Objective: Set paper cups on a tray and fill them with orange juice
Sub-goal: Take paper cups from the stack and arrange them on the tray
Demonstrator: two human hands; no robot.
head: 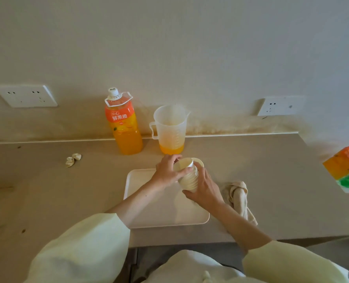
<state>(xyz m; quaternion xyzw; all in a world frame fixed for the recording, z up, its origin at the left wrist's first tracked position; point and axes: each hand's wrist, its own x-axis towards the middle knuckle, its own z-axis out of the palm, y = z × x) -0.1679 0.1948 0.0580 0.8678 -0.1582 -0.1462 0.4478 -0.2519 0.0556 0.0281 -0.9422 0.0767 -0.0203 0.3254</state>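
A stack of white paper cups (188,178) is held tilted above the cream tray (165,217). My right hand (204,188) grips the stack from below and the side. My left hand (167,172) pinches the rim of the topmost cup. Another paper cup (199,160) shows just behind the stack, at the tray's far right corner. An orange juice bottle (123,127) with a white cap stands upright near the wall. To its right stands a clear plastic measuring jug (170,129) with a little juice at the bottom.
A crumpled beige cloth (239,198) lies right of the tray. A small wad of paper (73,159) lies at the left. A colourful orange and green package (347,168) sits at the counter's right edge. Wall sockets (26,96) are behind.
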